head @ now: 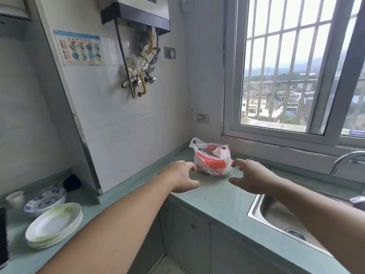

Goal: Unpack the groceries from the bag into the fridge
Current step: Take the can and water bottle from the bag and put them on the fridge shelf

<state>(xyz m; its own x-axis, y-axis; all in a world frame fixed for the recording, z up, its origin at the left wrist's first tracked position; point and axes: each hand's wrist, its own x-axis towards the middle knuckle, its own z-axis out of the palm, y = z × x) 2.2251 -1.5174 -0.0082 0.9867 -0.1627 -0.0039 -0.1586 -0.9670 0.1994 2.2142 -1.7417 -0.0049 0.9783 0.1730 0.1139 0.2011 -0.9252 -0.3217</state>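
Reach step: left hand (182,176) and right hand (251,177) both spread, empty, flanked bag (212,160) on worktop (215,196). Next likely: grasp handles, open. Fridge out of view.

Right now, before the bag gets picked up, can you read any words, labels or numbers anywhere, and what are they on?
None can be read.
Wall poster: rows of coloured pictures with captions, too small and blurred.
Plastic bag on the counter: red and white packaging shows through, any print illegible.
Both hands, left hand and right hand, bear no text.
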